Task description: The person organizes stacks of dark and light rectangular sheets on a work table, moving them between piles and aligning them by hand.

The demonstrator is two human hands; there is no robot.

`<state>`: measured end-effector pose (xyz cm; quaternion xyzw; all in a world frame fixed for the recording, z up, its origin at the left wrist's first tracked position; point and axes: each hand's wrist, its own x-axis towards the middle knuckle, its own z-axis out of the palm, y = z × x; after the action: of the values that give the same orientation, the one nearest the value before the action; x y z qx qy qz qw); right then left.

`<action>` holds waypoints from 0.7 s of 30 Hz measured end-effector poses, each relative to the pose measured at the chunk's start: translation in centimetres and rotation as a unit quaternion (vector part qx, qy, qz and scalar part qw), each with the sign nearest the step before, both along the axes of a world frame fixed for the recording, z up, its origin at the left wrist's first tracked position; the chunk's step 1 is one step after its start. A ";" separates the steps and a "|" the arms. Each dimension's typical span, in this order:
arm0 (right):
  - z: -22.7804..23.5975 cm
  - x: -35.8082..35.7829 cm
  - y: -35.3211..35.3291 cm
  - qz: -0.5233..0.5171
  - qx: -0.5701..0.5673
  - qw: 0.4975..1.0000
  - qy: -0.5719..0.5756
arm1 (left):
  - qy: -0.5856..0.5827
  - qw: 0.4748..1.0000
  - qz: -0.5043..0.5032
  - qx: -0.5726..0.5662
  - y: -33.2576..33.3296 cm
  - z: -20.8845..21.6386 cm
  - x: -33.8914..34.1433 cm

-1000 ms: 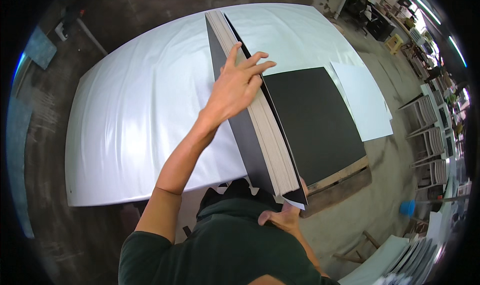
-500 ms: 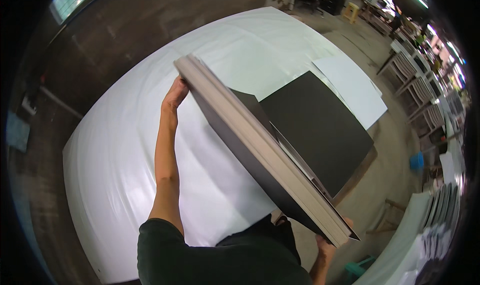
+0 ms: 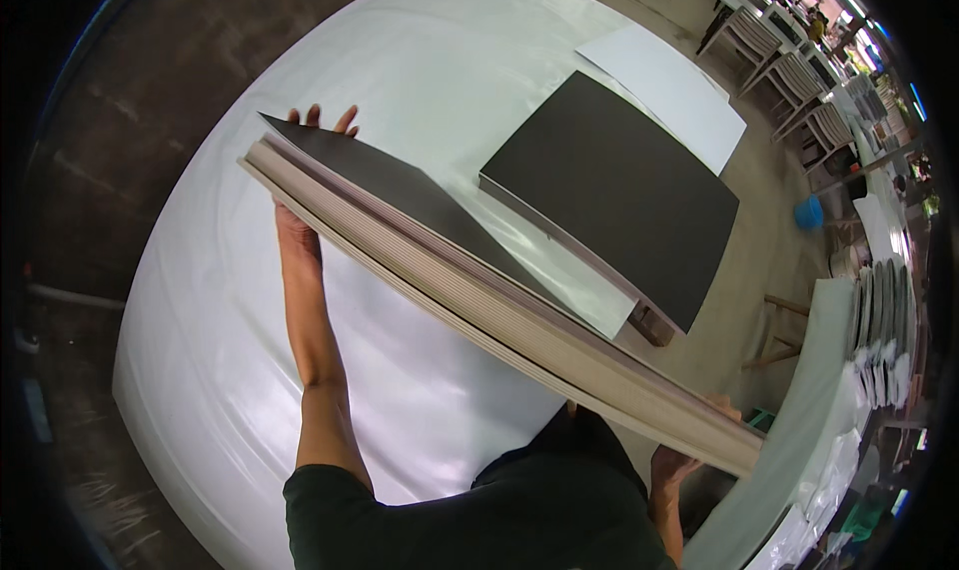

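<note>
Between my hands hangs a thick stack of large boards (image 3: 479,305), beige at the cut edges and dark grey on its upper face. It slants from the upper left down to the lower right, above the white-covered table. My left hand (image 3: 300,220) is wrapped round its far left end, thumb side beneath and fingertips over the dark face. At the lower right end my right hand (image 3: 679,462) grips it, with some fingers on the far side. Beyond the held stack, another dark board stack (image 3: 619,190) lies on the table's right part.
White sheets (image 3: 664,90) lie behind the dark stack. The white table cover (image 3: 210,370) spreads to the left. White chairs (image 3: 794,75), a blue bucket (image 3: 808,212) and a wooden stool (image 3: 784,330) stand to the right. Stacked sheets (image 3: 879,310) line the right side.
The held stack has turned flatter, its left end moving left and its right end moving right. More of its dark upper face shows. The view has shifted, with the table's things appearing higher.
</note>
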<state>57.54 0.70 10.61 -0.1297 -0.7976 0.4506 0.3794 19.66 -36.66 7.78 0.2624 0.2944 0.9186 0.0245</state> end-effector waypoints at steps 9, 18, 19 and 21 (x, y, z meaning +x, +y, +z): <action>-0.1 -0.8 7.4 0.485 -0.129 0.849 0.163 | 0.214 0.976 -0.045 0.002 -9.7 -0.5 3.0; -5.0 1.4 6.0 0.243 -0.292 0.919 0.103 | 0.072 0.977 -0.148 -0.139 -11.7 -2.8 9.1; -4.8 0.0 6.3 0.324 -0.209 0.918 0.092 | 0.068 0.975 -0.160 -0.135 -10.2 -2.4 8.7; -8.8 1.0 10.1 0.348 -0.053 0.934 0.065 | -0.176 0.977 0.089 0.078 -5.5 -1.0 8.2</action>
<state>58.49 10.75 1.83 0.1653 -0.7417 0.6031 0.2426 27.89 -42.13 6.79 0.0705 0.2348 0.9691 -0.0264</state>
